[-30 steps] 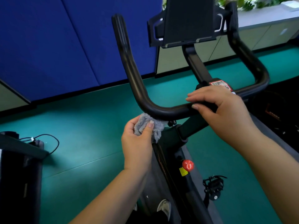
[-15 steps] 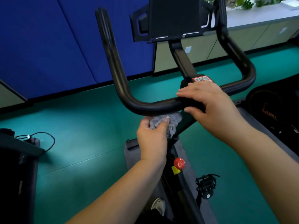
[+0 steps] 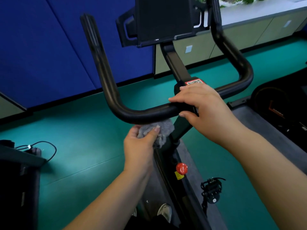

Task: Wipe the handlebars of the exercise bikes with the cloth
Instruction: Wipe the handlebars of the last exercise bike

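A black U-shaped handlebar (image 3: 106, 80) of an exercise bike fills the middle of the view, with a dark tablet holder (image 3: 163, 19) above its stem. My left hand (image 3: 141, 143) pinches a crumpled grey cloth (image 3: 162, 130) and holds it against the underside of the bar's cross section, left of the stem. My right hand (image 3: 204, 110) grips the bar at its centre clamp, fingers over the top and thumb underneath, just below a red QR sticker (image 3: 194, 82).
A red knob (image 3: 181, 168) and a pedal (image 3: 211, 188) sit lower on the frame. Another black machine (image 3: 16, 180) with a cable stands at the left, a second bike's flywheel (image 3: 280, 103) at the right. Blue panels and cabinets line the back above the green floor.
My left hand slid the cloth rightward under the bar, from the left bend toward the stem. My right hand kept its grip at the centre. The view shifted slightly.
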